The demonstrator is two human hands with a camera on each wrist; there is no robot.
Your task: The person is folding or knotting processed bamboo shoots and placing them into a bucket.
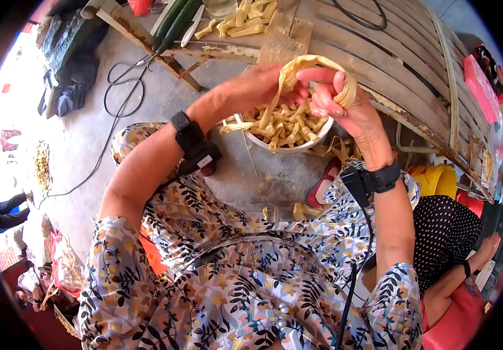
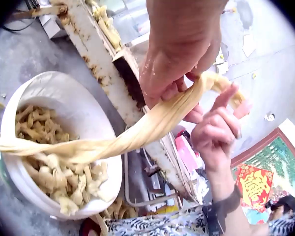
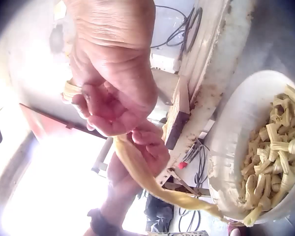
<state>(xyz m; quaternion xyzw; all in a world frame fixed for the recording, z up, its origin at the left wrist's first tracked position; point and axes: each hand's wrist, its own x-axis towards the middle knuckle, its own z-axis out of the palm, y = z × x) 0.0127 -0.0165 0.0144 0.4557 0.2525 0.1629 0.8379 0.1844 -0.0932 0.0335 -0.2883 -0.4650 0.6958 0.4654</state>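
— Where is the long pale-yellow flexible strip (image 1: 314, 58)?
— Above the round white bowl (image 1: 291, 149) of knotted yellow pieces (image 1: 283, 125), with one end trailing into it. The left hand (image 1: 254, 87) pinches it. The right hand (image 1: 347, 108), fingers curled, seems to have it looped round them.

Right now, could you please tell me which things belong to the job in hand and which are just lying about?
In hand: tofu-skin strip, gripped by left hand and right hand; white bowl of knotted strips.
Lying about: cucumbers, yellow container, red shoe.
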